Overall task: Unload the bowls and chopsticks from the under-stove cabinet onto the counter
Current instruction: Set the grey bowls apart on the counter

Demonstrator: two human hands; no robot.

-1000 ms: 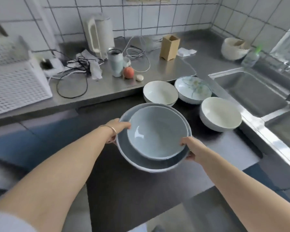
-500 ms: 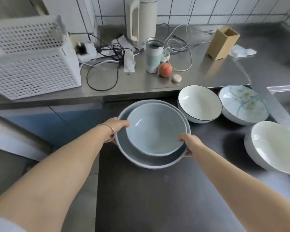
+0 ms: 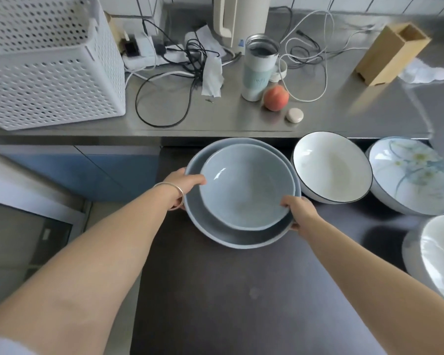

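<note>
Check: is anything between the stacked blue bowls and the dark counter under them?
Nothing visible. Left hand and right hand hold the stacked blue bowls over bare dark counter; the black-rimmed white bowl sits close alongside.

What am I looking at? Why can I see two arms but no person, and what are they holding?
The camera sits on the person's head and looks down, so you see only their arms. The left hand, with a bracelet on its wrist, and the right hand grip the rims of two stacked blue bowls, a smaller one nested in a bigger one. Beside them, on the dark stove top, sit a white bowl with a dark rim, a flowered bowl and another white bowl. Behind, on the steel counter, are a white basket, a tumbler, a peach, cables and a wooden box.
</note>
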